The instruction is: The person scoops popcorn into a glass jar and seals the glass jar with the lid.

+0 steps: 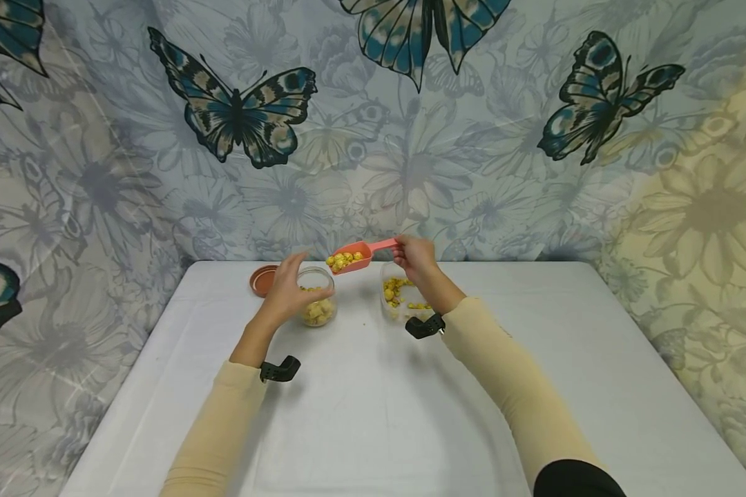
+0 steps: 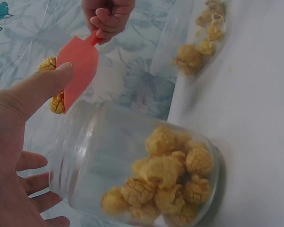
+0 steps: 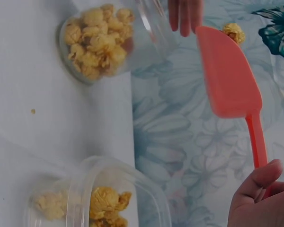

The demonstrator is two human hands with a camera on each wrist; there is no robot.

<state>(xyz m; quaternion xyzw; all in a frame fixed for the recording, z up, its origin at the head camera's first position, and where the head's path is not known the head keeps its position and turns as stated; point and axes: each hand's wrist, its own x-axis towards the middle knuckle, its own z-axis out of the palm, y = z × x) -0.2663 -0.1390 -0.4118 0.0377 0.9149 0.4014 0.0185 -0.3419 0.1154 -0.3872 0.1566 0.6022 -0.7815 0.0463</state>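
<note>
My right hand [image 1: 415, 261] pinches the handle of a coral-red scoop [image 1: 354, 257] loaded with yellow popcorn [image 1: 343, 261]. The scoop is raised beside the mouth of a glass jar [image 2: 109, 151], tipped towards it. Inside the jar, popcorn [image 2: 168, 175] fills the lower part. My left hand [image 1: 288, 293] is spread around the jar's mouth, fingers apart; in the left wrist view its thumb overlaps the scoop's edge. Below the right hand stands a clear plastic container [image 3: 128, 165] holding more popcorn [image 3: 106, 203].
A brown-red lid [image 1: 263, 281] lies left of the jar, partly behind my left hand. The white-covered table [image 1: 360, 414] ends at a butterfly-printed cloth backdrop [image 1: 410, 172]. A small crumb [image 3: 33, 111] lies between jar and container.
</note>
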